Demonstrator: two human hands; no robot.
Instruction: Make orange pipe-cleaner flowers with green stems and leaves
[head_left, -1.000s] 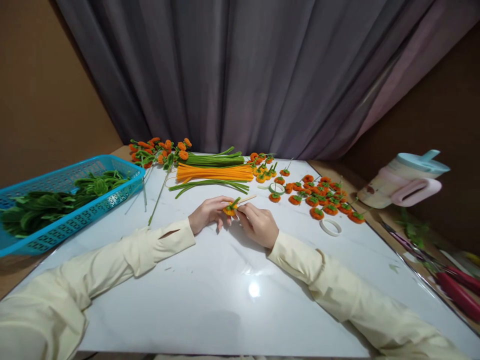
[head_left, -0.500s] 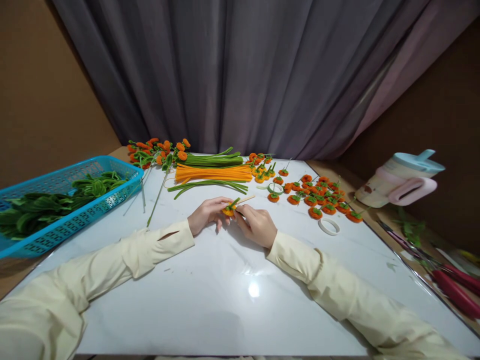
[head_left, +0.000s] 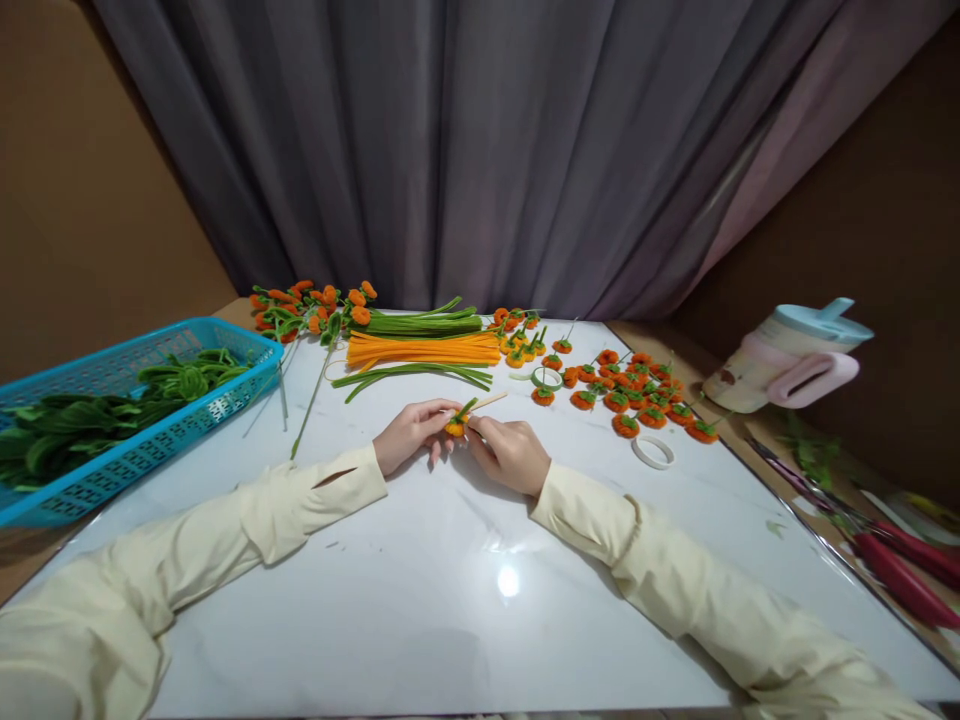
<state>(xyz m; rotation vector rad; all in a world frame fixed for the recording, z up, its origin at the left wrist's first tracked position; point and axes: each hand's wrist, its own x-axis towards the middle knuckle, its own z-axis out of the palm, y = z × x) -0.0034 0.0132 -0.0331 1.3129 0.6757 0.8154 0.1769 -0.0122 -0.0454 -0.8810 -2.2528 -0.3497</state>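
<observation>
The person wears long sleeves of pale cream cloth, light and slightly yellowish, with a soft, smooth look. The left sleeve (head_left: 217,535) is roomy, with deep creases and bunched folds along its length. Its cuff (head_left: 367,475) is flat and plain, and a narrow slit (head_left: 335,478) opens just behind it, dark inside and pointed at both ends. The right sleeve (head_left: 697,590) is of the same cloth, wrinkled, with a puckered ridge (head_left: 636,530) running across it above a smoother end. Both the left hand (head_left: 409,438) and the right hand (head_left: 516,456) are bare.
</observation>
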